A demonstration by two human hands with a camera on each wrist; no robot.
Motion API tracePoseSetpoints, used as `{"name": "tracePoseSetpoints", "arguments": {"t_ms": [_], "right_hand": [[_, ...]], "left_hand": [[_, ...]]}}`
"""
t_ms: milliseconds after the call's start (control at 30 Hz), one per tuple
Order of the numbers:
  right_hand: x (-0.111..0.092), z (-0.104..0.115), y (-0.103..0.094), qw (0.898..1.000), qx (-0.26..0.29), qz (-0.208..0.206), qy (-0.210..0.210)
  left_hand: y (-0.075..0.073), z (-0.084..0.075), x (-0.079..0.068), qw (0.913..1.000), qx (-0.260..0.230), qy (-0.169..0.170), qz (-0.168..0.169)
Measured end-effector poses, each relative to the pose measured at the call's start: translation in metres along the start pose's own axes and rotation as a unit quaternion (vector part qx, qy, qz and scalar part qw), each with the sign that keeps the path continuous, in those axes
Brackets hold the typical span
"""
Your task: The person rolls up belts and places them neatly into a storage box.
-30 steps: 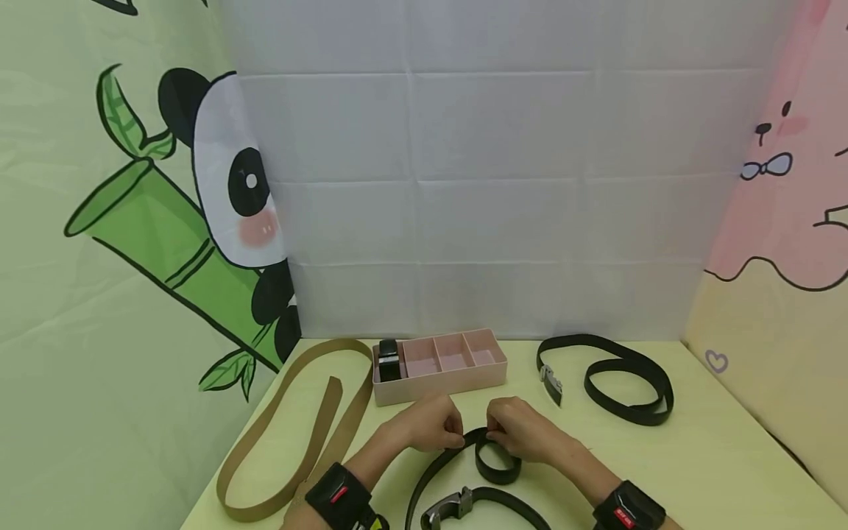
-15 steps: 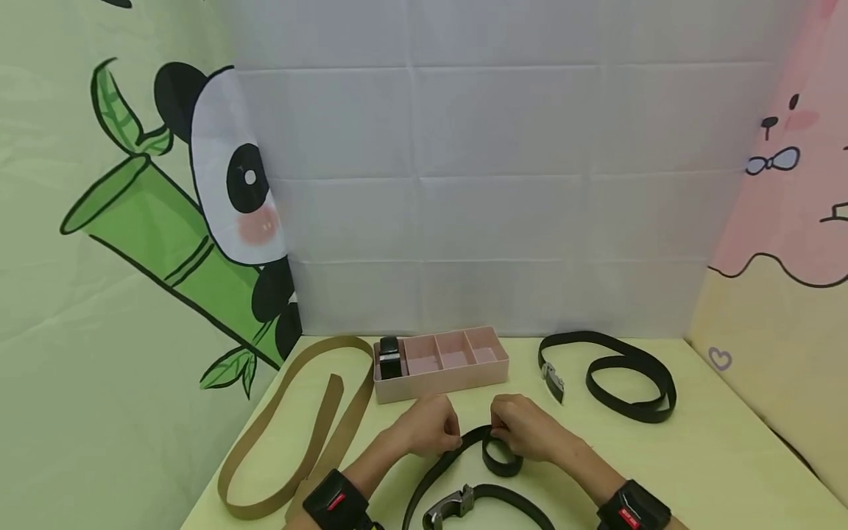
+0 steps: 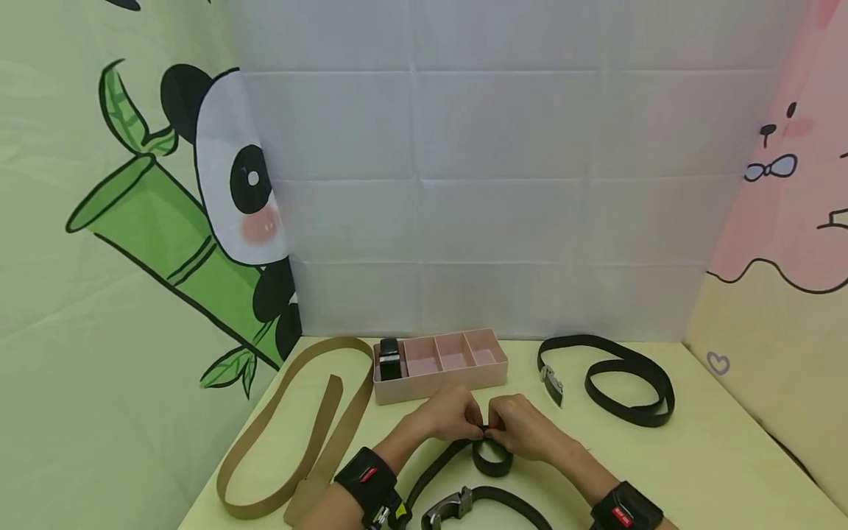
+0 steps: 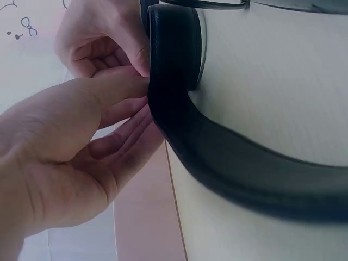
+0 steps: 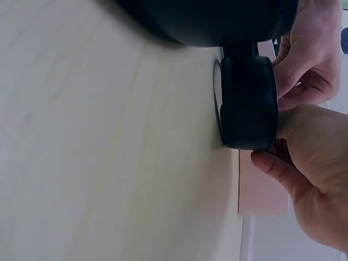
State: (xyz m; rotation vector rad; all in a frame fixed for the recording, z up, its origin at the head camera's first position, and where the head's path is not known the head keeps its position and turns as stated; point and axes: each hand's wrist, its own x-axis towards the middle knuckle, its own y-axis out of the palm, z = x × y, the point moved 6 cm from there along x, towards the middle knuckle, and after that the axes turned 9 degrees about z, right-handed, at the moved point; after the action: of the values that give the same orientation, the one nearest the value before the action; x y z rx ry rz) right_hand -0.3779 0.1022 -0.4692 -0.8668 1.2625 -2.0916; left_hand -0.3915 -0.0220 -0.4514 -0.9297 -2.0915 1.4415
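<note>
A black belt lies on the table in front of me, one end wound into a small coil. Its silver buckle sits near the bottom of the head view. My left hand pinches the strap right beside the coil. Meeting it from the other side, my right hand holds the coil's upper edge between thumb and fingers. The left wrist view shows the strap sweeping away from the coil. In the right wrist view the coil stands on edge at both hands' fingertips.
Behind the hands is a pink divided box with a rolled black belt in its left compartment. A tan belt lies looped at the left. Another black belt with a silver buckle lies at the back right.
My left hand has moved right along the strap, up to the coil and close to the right hand. The right hand has stayed nearly in place, holding the coil.
</note>
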Motion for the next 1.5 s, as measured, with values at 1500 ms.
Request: {"name": "tracePoseSetpoints", "arguments": {"t_ms": [1500], "right_hand": [[-0.068, -0.057, -0.039, 0.972, 0.045, -0.042, 0.226]], "left_hand": [[0.004, -0.004, -0.038, 0.9956, 0.014, -0.084, -0.039]]}}
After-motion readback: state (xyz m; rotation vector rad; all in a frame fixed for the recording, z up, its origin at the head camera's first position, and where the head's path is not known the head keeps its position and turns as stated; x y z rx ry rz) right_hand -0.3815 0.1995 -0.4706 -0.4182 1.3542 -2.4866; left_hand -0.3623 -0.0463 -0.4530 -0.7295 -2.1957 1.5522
